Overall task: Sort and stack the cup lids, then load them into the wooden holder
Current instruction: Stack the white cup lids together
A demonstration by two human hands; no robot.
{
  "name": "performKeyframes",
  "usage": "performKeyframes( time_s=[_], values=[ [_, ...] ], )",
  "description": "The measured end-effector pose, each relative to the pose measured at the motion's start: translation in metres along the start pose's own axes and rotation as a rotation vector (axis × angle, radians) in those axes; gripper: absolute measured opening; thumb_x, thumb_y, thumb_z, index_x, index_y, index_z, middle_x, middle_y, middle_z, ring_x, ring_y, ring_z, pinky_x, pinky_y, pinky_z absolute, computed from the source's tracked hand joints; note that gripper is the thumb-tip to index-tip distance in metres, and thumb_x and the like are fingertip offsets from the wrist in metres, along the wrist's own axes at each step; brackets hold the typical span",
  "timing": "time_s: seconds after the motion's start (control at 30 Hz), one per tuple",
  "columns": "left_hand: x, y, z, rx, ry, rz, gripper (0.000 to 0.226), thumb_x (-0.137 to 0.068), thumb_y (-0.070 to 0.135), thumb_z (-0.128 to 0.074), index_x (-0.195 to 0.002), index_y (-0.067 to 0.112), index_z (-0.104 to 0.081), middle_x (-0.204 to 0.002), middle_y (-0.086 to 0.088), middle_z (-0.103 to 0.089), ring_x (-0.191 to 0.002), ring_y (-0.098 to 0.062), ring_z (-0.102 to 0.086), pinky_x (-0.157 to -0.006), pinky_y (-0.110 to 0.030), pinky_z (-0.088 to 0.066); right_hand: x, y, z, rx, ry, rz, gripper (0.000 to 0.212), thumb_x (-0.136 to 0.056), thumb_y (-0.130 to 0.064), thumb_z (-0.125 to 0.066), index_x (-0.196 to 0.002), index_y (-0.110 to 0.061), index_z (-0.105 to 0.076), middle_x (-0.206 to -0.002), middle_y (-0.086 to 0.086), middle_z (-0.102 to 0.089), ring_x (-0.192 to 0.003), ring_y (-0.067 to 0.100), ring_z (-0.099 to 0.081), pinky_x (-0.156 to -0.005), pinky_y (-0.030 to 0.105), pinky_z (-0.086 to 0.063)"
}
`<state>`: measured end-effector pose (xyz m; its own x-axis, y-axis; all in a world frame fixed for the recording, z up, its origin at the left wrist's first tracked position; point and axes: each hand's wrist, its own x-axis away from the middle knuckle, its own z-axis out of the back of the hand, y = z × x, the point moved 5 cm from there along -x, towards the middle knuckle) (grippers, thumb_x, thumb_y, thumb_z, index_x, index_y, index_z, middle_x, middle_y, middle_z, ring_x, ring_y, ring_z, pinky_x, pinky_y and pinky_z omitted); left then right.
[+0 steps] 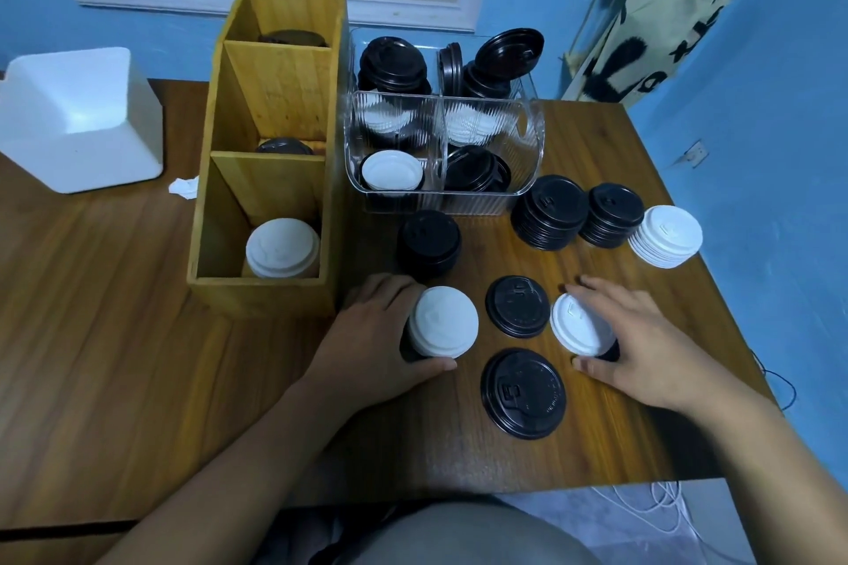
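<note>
Counter: the brown wood-grain counter (137, 335) carries everything, so you can sort flat in front of you and load to your left.
Holder: the tall three-compartment wooden holder (275, 106) stands open-topped at your left front; its nearest compartment already has a stack of white lids (282, 248), while the two behind show dark lids low down, one colour per slot as far as you can see.
Bin: the clear ribbed plastic bin (459, 197) beside the holder keeps mixed black and white lids, probably your unsorted supply.
Sorted stacks: two stacks of black lids (550, 211) and a white stack sit at the far right, out of your working space.
Loose lids: a large flat black lid (523, 395) and a smaller one lie between your hands, probably awaiting sorting.
Left hand (381, 335): curled around a white-topped stack of lids (443, 321), fingers bracing its side to keep it aligned.
Right hand (642, 344): cupping a tilted white lid (580, 326), thumb and fingers at its rim; something dark lies beneath it.
</note>
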<state>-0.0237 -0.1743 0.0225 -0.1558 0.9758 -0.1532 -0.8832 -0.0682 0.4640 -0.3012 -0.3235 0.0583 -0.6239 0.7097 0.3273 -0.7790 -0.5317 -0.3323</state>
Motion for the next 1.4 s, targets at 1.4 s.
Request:
performKeyframes(
  time_s=[1.4],
  values=[
    [-0.003, -0.002, 0.003, 0.03, -0.017, 0.012, 0.093, -0.068, 0.086, -0.064, -0.137, 0.025, -0.055, -0.137, 0.011, -0.049, -0.128, -0.008, -0.038, -0.102, -0.027, -0.04, -0.042, -0.105, -0.002, -0.253, 0.29, 0.439, 0.041, -0.091, -0.039, -0.071, -0.13, -0.03, -0.065, -0.134, -0.02, -0.059, -0.128, 0.006, -0.05, -0.11, 0.033, -0.04]
  ],
)
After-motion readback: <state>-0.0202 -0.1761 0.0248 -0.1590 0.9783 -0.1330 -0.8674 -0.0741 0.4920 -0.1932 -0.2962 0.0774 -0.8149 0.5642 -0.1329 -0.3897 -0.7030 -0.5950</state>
